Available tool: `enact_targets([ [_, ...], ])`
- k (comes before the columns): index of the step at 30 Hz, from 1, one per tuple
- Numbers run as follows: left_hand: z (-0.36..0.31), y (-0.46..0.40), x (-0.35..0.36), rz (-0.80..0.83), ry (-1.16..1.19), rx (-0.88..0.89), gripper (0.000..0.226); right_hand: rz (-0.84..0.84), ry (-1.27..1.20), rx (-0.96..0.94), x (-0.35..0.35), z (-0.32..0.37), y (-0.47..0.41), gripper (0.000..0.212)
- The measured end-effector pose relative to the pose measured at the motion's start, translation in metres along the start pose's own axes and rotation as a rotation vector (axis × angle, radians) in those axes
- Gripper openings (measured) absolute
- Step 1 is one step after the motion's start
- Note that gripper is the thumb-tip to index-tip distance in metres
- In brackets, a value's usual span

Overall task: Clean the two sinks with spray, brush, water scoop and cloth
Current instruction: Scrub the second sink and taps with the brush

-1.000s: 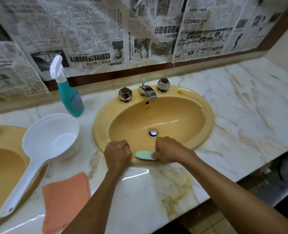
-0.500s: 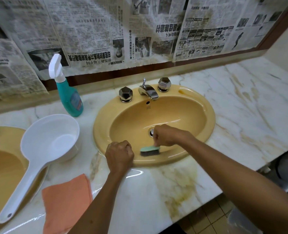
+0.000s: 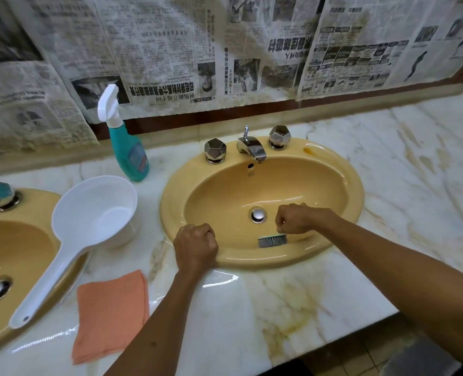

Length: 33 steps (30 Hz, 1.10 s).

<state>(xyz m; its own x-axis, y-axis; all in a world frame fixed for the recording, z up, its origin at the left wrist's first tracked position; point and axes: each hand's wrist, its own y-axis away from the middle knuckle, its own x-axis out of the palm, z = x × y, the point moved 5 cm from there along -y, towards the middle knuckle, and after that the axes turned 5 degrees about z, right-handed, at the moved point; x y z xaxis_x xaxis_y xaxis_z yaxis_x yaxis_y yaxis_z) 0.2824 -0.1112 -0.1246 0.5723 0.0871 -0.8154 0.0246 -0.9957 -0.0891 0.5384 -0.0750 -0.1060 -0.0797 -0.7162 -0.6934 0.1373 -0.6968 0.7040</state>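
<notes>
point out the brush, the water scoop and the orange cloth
brush (image 3: 272, 241), head view, on the grey bristles below the right hand
water scoop (image 3: 62, 263), head view, on the white handle
orange cloth (image 3: 111, 316), head view, on the middle of the cloth

A green-backed scrub brush (image 3: 272, 240) is lying bristles-down against the near inner wall of the yellow sink (image 3: 333, 183), just below its drain.
</notes>
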Motion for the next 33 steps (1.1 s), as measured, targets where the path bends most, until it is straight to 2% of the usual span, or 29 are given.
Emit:
enact_targets([
  [2,-0.001,0.000,0.001,-0.008,-0.013,-0.024,0.039,-0.015,0.024,-0.010,-0.001,-0.008,0.003,0.023],
  [7,-0.003,-0.005,0.003,0.079,-0.062,-0.119,0.031,-0.032,-0.161,-0.299,0.019,0.066,-0.004,0.023],
  [9,-0.010,-0.007,-0.001,0.081,-0.031,-0.174,0.032,-0.024,-0.092,-0.301,0.009,0.044,-0.004,0.020],
  [11,-0.018,-0.008,-0.002,0.107,0.043,-0.244,0.032,0.023,-0.014,-0.227,-0.001,-0.006,-0.004,0.019],
  [14,-0.029,-0.003,0.006,0.160,0.108,-0.335,0.025,0.039,0.015,-0.183,-0.005,-0.057,-0.006,0.022],
  [18,-0.043,0.010,0.011,0.091,-0.075,-0.336,0.032,0.019,-0.048,-0.342,0.012,-0.006,-0.021,0.022],
  [21,-0.046,0.008,0.010,0.038,-0.096,-0.378,0.031,0.004,-0.092,-0.524,0.011,0.031,-0.014,0.021],
  [23,-0.044,0.008,0.009,0.032,-0.082,-0.404,0.031,0.027,-0.008,-0.505,0.005,0.008,-0.016,0.023],
  [27,-0.043,0.008,0.008,0.017,-0.078,-0.429,0.031,0.070,0.091,-0.319,0.000,-0.066,-0.023,0.023],
  [30,-0.046,0.007,0.009,0.018,-0.081,-0.431,0.029,0.051,0.054,-0.368,0.004,-0.038,-0.023,0.023],
  [33,-0.048,0.008,0.008,0.019,-0.077,-0.429,0.029,0.037,-0.053,-0.515,0.008,0.017,-0.013,0.025],
])
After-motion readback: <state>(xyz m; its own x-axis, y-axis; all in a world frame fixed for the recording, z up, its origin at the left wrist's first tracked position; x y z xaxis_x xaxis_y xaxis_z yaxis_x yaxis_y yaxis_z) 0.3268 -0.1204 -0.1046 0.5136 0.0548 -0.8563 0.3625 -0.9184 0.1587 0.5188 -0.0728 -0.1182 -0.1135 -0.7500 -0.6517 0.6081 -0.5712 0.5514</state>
